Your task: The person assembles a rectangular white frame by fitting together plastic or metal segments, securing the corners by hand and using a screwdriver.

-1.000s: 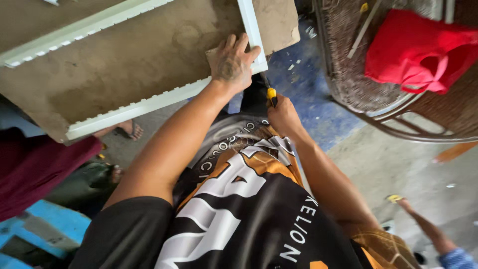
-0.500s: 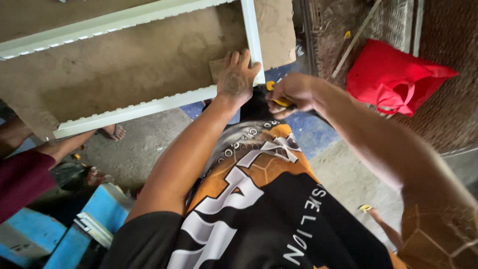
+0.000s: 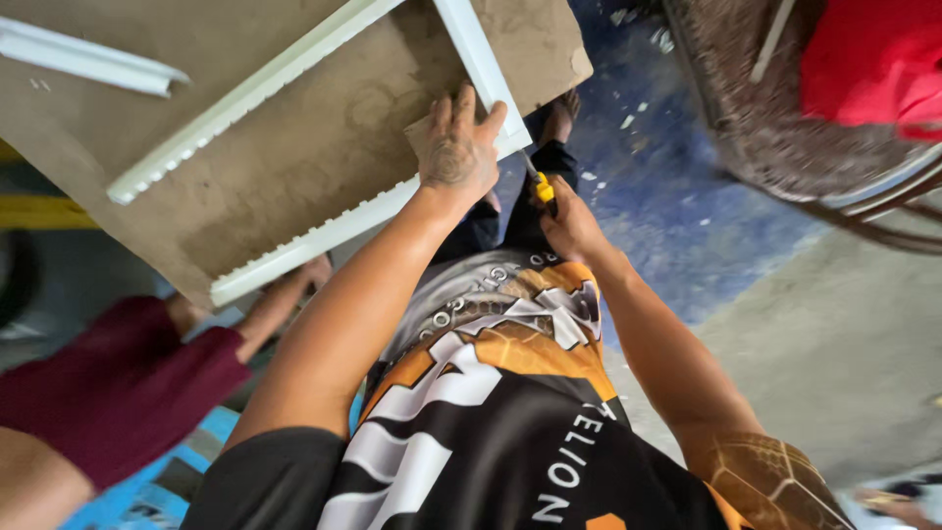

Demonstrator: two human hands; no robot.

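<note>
A person's left hand point(image 3: 459, 147) lies flat, fingers spread, on the lower right corner of a white frame point(image 3: 324, 231) set on a brown board point(image 3: 294, 128) that fills the upper left of the frame. The palm covers the spot where the frame's lower strip meets its right-hand strip point(image 3: 478, 54), which runs up to the top edge. Just right of it and a little lower, near the centre, the right hand point(image 3: 569, 221) is closed around a tool with a yellow handle point(image 3: 543, 188); its thin dark tip points up toward the frame corner, just below the board's edge. Whether the tip touches the frame cannot be told. A loose white strip point(image 3: 93, 71) rests on the board at far upper left. At lower left, another person in a maroon sleeve point(image 3: 118, 388) has a hand point(image 3: 289, 294) under the board's lower edge. A red bag point(image 3: 868, 59) sits at upper right, above a blue-stained floor point(image 3: 677, 196).
</note>
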